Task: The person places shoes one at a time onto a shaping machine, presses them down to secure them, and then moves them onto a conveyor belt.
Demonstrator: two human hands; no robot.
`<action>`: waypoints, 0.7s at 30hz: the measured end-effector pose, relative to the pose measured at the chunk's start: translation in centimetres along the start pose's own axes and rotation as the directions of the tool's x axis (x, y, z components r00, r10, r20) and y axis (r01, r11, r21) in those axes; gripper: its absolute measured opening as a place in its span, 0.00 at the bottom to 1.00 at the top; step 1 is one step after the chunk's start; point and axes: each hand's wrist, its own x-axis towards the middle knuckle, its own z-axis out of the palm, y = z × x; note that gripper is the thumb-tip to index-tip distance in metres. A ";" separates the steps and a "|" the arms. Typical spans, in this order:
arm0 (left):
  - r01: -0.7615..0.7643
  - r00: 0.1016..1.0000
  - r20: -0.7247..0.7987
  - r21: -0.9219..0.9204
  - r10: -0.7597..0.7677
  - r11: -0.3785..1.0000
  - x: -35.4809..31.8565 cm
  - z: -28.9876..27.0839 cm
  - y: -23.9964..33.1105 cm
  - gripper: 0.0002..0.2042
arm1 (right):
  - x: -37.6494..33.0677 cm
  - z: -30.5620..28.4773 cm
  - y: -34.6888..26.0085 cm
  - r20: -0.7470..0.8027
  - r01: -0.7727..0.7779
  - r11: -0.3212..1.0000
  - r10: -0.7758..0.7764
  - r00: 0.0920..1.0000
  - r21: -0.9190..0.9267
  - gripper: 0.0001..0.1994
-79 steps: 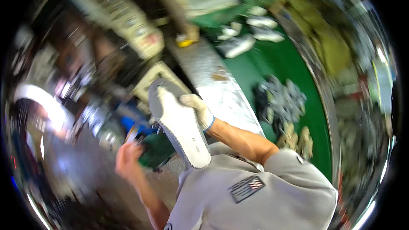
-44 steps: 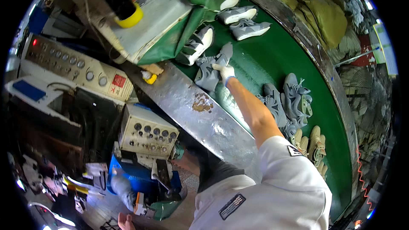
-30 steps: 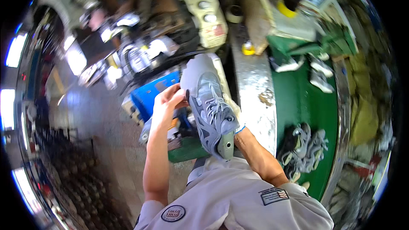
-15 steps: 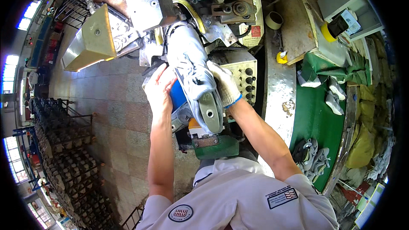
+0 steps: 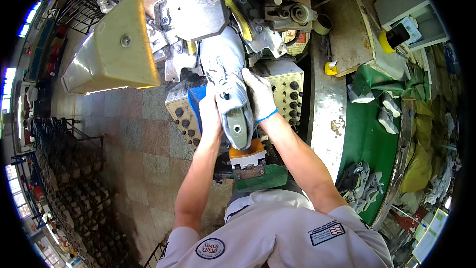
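Note:
A pale grey-blue shoe upper (image 5: 221, 64) is stretched over a grey-green shoe last (image 5: 237, 121) with a round hole in its top. The toe end lies under the metal plate (image 5: 196, 7) of a machine, which hides it. My bare left hand (image 5: 210, 111) is pressed along the shoe's left side near the heel, its fingers partly hidden. My right hand (image 5: 260, 94), in a white glove with a blue cuff, grips the right side. An orange pad (image 5: 248, 153) on a metal block sits just below the heel.
Two knob panels (image 5: 287, 92) (image 5: 181, 119) flank the shoe. A large yellowish guard (image 5: 116, 49) juts out at left. On the right, a green conveyor belt (image 5: 364, 134) carries several shoes (image 5: 362, 183). Dark racks (image 5: 69, 178) stand at lower left.
My left hand has closed in from beside the shoe onto its side. The shoe has straightened, and the machine's plate and yellowish guard now appear larger and lower, covering more of the toe.

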 end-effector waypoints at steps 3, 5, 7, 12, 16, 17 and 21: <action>-0.005 1.000 -0.011 -0.119 0.004 0.993 -0.4 1.0 -0.2 0.24 | 0.4 -0.7 0.1 0.004 -0.009 1.000 0.009 1.000 -0.002 0.17; -0.018 1.000 -0.007 -0.091 0.017 0.996 0.0 1.0 -0.8 0.25 | 1.2 -1.5 0.8 -0.006 0.014 1.000 -0.014 1.000 -0.021 0.17; -0.017 1.000 -0.025 -0.035 0.016 0.999 0.4 0.4 -1.3 0.26 | 0.6 -0.9 0.1 -0.008 -0.023 0.999 0.023 1.000 -0.024 0.17; -0.031 0.999 0.039 0.522 0.013 0.852 -1.6 -3.8 -3.2 0.30 | -0.7 -3.4 0.7 -0.106 0.080 0.974 -0.104 0.989 -0.213 0.20; -0.179 0.984 0.153 0.839 0.093 0.514 -8.5 -11.2 -4.9 0.22 | -6.1 -11.6 -1.0 0.089 0.048 0.998 -0.044 0.995 -0.040 0.30; -0.222 0.975 0.186 0.843 0.121 0.490 -10.1 -12.1 -5.1 0.22 | -7.7 -13.6 -1.2 -0.007 0.057 0.998 -0.057 0.998 -0.016 0.28; -0.279 0.959 0.274 0.861 0.073 0.426 -15.2 -12.8 -7.1 0.40 | -13.6 -18.3 -2.8 -0.189 0.078 0.997 -0.075 0.979 0.006 0.26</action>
